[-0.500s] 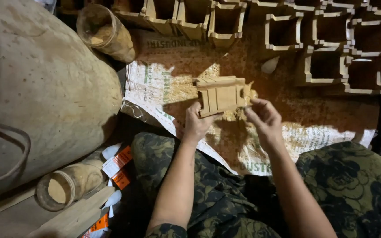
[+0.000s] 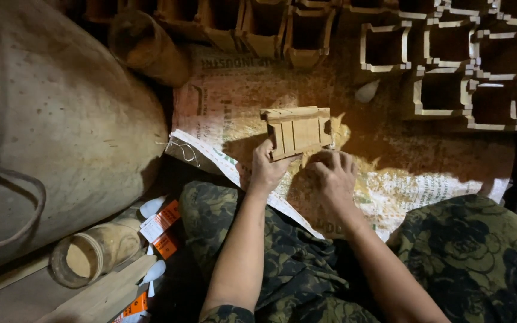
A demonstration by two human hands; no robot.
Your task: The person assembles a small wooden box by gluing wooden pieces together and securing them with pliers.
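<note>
The right hand (image 2: 332, 173) has dropped from the wooden box's (image 2: 297, 130) side to just beneath it, fingers curled, grip unclear. The left hand (image 2: 267, 170) holds the box's lower corner above the printed sack (image 2: 228, 113) on the floor.

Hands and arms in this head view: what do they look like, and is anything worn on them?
Both arms are bare from elbow to wrist. The left hand and right hand wear no gloves, rings or watch that I can see. A dark green patterned sleeve edge shows at the left elbow, matching the trousers.
</note>
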